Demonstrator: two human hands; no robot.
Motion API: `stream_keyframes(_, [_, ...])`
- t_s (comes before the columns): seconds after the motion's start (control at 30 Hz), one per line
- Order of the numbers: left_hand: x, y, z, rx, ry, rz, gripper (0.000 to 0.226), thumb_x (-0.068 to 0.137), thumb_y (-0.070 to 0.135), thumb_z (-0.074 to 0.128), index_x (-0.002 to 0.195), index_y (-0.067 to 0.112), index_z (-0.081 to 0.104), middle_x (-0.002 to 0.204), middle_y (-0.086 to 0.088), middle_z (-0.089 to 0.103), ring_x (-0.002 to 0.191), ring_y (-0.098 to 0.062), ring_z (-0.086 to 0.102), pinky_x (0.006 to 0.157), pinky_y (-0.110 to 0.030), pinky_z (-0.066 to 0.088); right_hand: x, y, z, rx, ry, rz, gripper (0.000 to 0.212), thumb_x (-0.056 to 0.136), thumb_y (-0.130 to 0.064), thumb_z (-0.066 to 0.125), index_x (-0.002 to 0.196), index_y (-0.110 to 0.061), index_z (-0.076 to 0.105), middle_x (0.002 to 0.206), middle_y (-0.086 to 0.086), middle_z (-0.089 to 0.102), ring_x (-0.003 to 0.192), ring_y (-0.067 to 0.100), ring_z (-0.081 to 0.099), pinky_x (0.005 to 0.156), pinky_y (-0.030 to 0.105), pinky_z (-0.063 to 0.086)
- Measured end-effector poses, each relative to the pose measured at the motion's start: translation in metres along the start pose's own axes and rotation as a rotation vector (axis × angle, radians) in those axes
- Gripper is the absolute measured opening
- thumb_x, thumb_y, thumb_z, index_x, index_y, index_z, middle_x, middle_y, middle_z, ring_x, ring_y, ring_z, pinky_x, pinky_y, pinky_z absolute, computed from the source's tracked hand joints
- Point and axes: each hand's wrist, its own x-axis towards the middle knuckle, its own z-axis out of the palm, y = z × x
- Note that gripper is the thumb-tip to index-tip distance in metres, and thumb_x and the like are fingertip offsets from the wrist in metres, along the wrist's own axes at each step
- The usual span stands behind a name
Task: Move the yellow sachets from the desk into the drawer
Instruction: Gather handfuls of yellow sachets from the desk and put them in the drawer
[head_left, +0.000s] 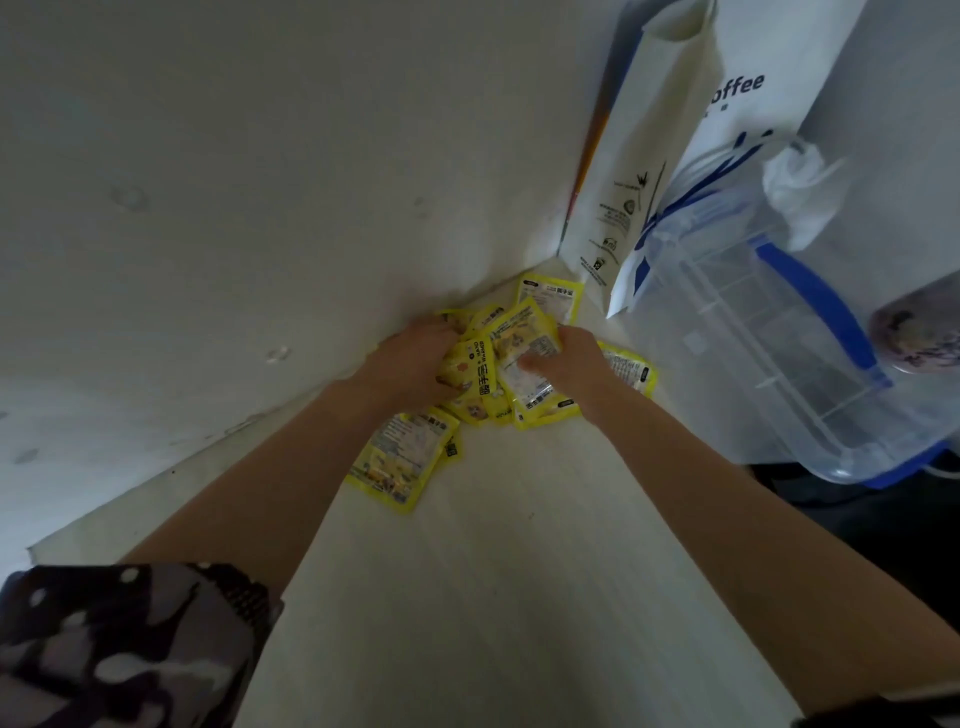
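Pale worktop (519, 545) runs into a corner against a white wall; the yellow sachets (498, 364) lie heaped in that corner, dead ahead and at full reach of both arms. Left hand (415, 364) sits on the wall side of the heap, fingers curled into the packets; right hand (566, 358) is on the other side, thumb and fingers pinching a sachet that stands tilted up. Both hands equally near, one on each flank. Heap sprawls from a far sachet by the white paper bag (649, 171) to a near sachet (402, 462) lying flat just below the left wrist, outside either grip. One more pokes out right of the right hand. Clear plastic box (753, 353) with blue handle stands close right. Drawer not in view; likely back toward the body.
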Motion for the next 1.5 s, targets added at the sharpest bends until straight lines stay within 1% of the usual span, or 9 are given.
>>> stream_keyframes(0.17, [-0.002, -0.003, 0.006, 0.04, 0.038, -0.049, 0.077, 0.075, 0.04, 0.076, 0.139, 0.012, 0.045, 0.143, -0.01, 0.042, 0.132, -0.03, 0.036, 0.108, -0.04, 0.033, -0.001, 0.002, 0.001, 0.024, -0.009, 0.031, 0.042, 0.078, -0.018, 0.075, 0.118, -0.009, 0.064, 0.111, 0.012, 0.069, 0.103, 0.029, 0.065, 0.094, 0.045, 0.051])
stream_keyframes(0.37, [-0.01, -0.001, 0.005, -0.092, 0.077, -0.082, 0.07, 0.073, 0.034, 0.079, 0.134, 0.013, 0.051, 0.129, -0.012, 0.049, 0.12, -0.032, 0.044, 0.098, -0.039, 0.041, -0.011, 0.007, -0.007, 0.115, -0.035, 0.055, 0.033, 0.081, -0.011, 0.073, 0.113, -0.008, 0.065, 0.102, 0.008, 0.069, 0.094, 0.024, 0.064, 0.083, 0.036, 0.049])
stream_keyframes(0.6, [-0.027, 0.004, -0.001, -0.185, 0.195, -0.089, 0.047, 0.069, 0.026, 0.083, 0.106, 0.007, 0.063, 0.094, -0.002, 0.043, 0.088, -0.019, 0.047, 0.07, -0.026, 0.03, -0.025, 0.024, -0.023, 0.169, 0.048, 0.038, 0.028, 0.079, -0.013, 0.074, 0.106, -0.008, 0.068, 0.104, 0.012, 0.071, 0.099, 0.028, 0.066, 0.091, 0.043, 0.053])
stream_keyframes(0.77, [-0.046, 0.012, -0.004, -0.311, 0.319, -0.206, 0.046, 0.067, 0.028, 0.084, 0.106, 0.012, 0.064, 0.096, -0.008, 0.053, 0.085, -0.017, 0.048, 0.073, -0.027, 0.036, -0.046, 0.029, -0.033, 0.261, 0.086, 0.021, 0.027, 0.082, -0.012, 0.072, 0.109, -0.008, 0.067, 0.105, 0.012, 0.071, 0.1, 0.028, 0.067, 0.092, 0.044, 0.053])
stream_keyframes(0.83, [-0.054, 0.013, -0.002, -0.431, 0.336, -0.293, 0.052, 0.062, 0.031, 0.085, 0.107, 0.015, 0.064, 0.101, -0.006, 0.061, 0.09, -0.018, 0.055, 0.077, -0.029, 0.043, -0.058, 0.031, -0.036, 0.279, 0.087, 0.0, 0.027, 0.083, -0.012, 0.07, 0.109, -0.008, 0.067, 0.102, 0.008, 0.071, 0.096, 0.026, 0.068, 0.089, 0.041, 0.054])
stream_keyframes(0.93, [-0.078, 0.025, 0.0, -0.724, 0.369, -0.388, 0.057, 0.053, 0.033, 0.085, 0.105, 0.021, 0.066, 0.101, -0.002, 0.071, 0.092, -0.021, 0.068, 0.083, -0.042, 0.057, -0.083, 0.038, -0.039, 0.326, 0.074, -0.038, 0.019, 0.085, -0.01, 0.069, 0.103, -0.016, 0.067, 0.096, 0.004, 0.071, 0.093, 0.023, 0.067, 0.086, 0.038, 0.054])
stream_keyframes(1.13, [-0.145, 0.063, 0.034, -1.202, 0.433, -0.539, 0.043, 0.067, 0.007, 0.083, 0.104, 0.02, 0.066, 0.099, -0.007, 0.074, 0.083, -0.026, 0.072, 0.067, -0.054, 0.059, -0.137, 0.069, -0.036, 0.355, 0.087, -0.004, 0.029, 0.082, -0.018, 0.072, 0.11, -0.012, 0.066, 0.105, 0.009, 0.071, 0.096, 0.026, 0.069, 0.087, 0.048, 0.056])
stream_keyframes(1.33, [-0.212, 0.101, 0.081, -1.415, 0.431, -0.633, 0.04, 0.069, 0.007, 0.081, 0.104, 0.017, 0.067, 0.098, -0.01, 0.073, 0.085, -0.031, 0.072, 0.064, -0.062, 0.056, -0.209, 0.103, -0.024, 0.414, 0.115, 0.038, 0.028, 0.085, -0.016, 0.07, 0.111, -0.009, 0.064, 0.105, 0.01, 0.071, 0.094, 0.026, 0.069, 0.083, 0.046, 0.058])
stream_keyframes(1.5, [-0.257, 0.12, 0.112, -1.495, 0.372, -0.636, 0.031, 0.074, 0.008, 0.079, 0.101, 0.015, 0.067, 0.098, -0.013, 0.073, 0.087, -0.033, 0.071, 0.072, -0.058, 0.057, -0.267, 0.131, -0.014, 0.472, 0.156, 0.081, 0.026, 0.086, -0.015, 0.069, 0.11, -0.01, 0.063, 0.104, 0.01, 0.071, 0.09, 0.026, 0.07, 0.078, 0.044, 0.059])
